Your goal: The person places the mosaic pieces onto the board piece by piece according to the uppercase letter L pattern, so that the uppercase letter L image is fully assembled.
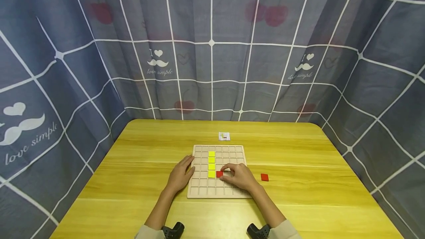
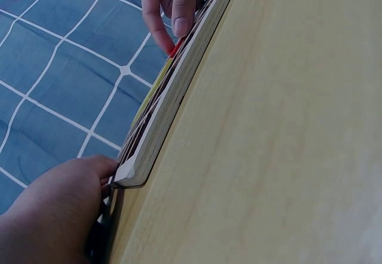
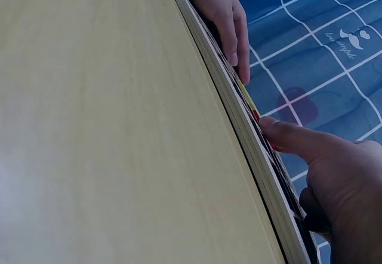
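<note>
A light wooden grid board (image 1: 201,191) lies on the table. Several yellow square tiles (image 1: 211,160) form a column in its cells. Beside the lowest yellow one sits a red square tile (image 1: 219,174), which my right hand (image 1: 241,177) pinches between thumb and index finger at its right side. In the right wrist view the thumb (image 3: 292,135) partly covers the red. My left hand (image 1: 180,174) rests along the board's left edge, thumb and fairly straight fingers touching it. Its thumb (image 2: 101,165) meets the board's edge in the left wrist view.
Another red tile (image 1: 264,177) lies on the table right of the board. Behind the board is a small printed grid card (image 1: 224,136) with a coloured pattern. A grey-blue checked curtain (image 1: 212,62) surrounds the yellow wooden table (image 1: 132,180) at the back and sides.
</note>
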Motion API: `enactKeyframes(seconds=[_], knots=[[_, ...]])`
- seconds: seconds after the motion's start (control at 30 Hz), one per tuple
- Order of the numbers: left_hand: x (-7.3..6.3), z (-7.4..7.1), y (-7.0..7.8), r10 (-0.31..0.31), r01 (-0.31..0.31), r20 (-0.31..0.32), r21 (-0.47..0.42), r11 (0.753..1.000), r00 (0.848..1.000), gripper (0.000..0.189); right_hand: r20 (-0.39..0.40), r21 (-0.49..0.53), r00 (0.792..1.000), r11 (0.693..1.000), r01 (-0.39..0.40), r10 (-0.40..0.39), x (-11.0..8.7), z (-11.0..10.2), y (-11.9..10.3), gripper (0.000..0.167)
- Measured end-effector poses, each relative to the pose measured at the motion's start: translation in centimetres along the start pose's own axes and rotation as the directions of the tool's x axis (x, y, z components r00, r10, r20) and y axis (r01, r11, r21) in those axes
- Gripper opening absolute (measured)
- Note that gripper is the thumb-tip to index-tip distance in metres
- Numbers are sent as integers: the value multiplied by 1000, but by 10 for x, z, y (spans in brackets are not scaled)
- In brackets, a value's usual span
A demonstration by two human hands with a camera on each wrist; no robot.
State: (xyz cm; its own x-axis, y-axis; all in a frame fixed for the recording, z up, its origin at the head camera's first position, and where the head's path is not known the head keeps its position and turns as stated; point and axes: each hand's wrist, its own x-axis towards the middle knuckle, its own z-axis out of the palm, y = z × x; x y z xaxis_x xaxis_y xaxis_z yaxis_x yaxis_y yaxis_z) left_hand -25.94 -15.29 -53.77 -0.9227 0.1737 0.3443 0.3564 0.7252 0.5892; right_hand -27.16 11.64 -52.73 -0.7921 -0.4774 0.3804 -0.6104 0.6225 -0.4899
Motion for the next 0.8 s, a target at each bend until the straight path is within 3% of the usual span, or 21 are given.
enactKeyframes(seconds=[0.23,0.4,0.8], knots=[[-1,1,-1,-28,29,25,-1,1000,999,45,9,108,999,993,-40,39,-10,-6,13,24],[-1,2,-2,-19,19,21,-2,1000,1000,45,-35,190,999,981,-32,39,-23,-17,26,23],[-1,1,-2,-16,16,16,3,1000,1000,45,-155,196,983,978,-72,103,-56,-62,58,28]])
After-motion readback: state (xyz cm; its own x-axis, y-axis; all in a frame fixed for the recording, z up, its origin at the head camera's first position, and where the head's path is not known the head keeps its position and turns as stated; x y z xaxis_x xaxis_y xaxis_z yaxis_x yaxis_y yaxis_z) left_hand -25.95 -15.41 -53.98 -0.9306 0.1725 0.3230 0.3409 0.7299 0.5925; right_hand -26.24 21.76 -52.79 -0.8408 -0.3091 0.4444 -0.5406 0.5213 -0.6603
